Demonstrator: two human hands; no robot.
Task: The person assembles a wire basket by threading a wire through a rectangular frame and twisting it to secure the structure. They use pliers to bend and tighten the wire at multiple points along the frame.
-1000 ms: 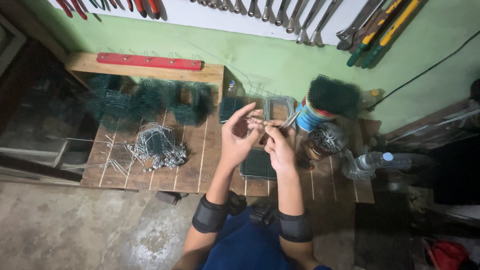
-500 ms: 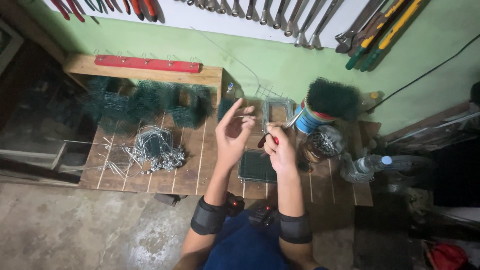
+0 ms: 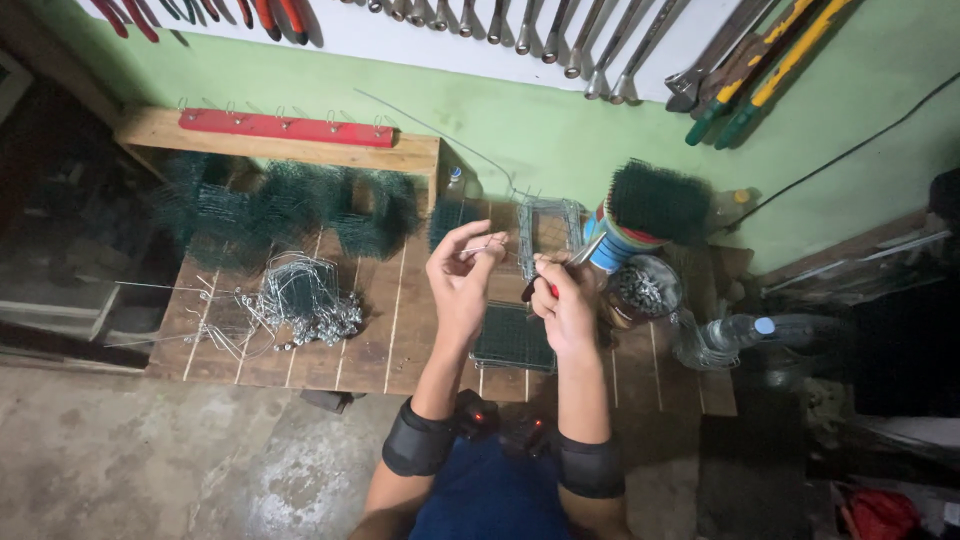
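Note:
Over a wooden slatted workbench (image 3: 380, 340), my left hand (image 3: 462, 275) pinches a thin metal wire (image 3: 478, 248) between thumb and fingers. My right hand (image 3: 565, 305) grips a small red-handled tool (image 3: 540, 290) whose tip points at the wire. The two hands are a few centimetres apart. Just behind them stands a small wire-mesh cage (image 3: 548, 232). A flat dark green mesh panel (image 3: 513, 338) lies on the bench under my hands.
A heap of bent wire pieces (image 3: 295, 305) lies at left, with green mesh bundles (image 3: 280, 205) behind it. A mesh roll (image 3: 655, 205), a tin of small metal parts (image 3: 643, 290) and a plastic bottle (image 3: 725, 335) sit at right. Tools hang on the wall (image 3: 560, 40).
My hands have drawn slightly apart and lowered a little. My left fingers, spread before, now pinch the wire; the right hand stays on the tool.

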